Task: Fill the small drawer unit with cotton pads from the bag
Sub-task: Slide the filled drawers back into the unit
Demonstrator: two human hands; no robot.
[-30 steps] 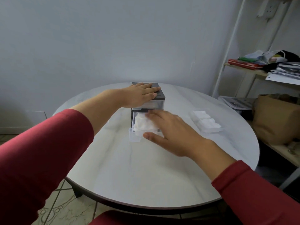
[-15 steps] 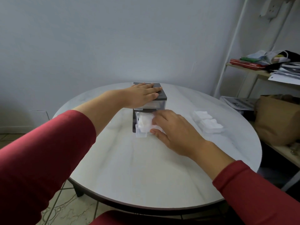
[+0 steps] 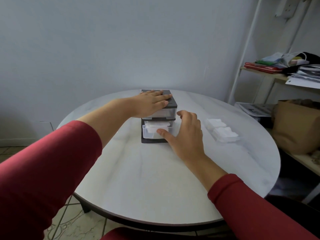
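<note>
A small drawer unit (image 3: 170, 105) with a dark frame and clear drawers stands at the table's middle back. My left hand (image 3: 152, 103) lies flat on its top. Its lower drawer (image 3: 149, 133) sticks out only slightly and holds white cotton pads (image 3: 156, 125). My right hand (image 3: 185, 134) is at the drawer's right front, thumb against the drawer's front face, fingers loosely spread. A clear bag of cotton pads (image 3: 222, 132) lies flat on the table to the right of that hand.
The round white marble-look table (image 3: 138, 179) carries everything. A white metal shelf (image 3: 270, 73) with papers and clutter stands to the right, with a brown paper bag (image 3: 297, 125) beside the table edge. A grey wall is close behind.
The lower drawer has slid back almost fully into the unit, pushed by my right hand. My left hand has stayed flat on the unit's top.
</note>
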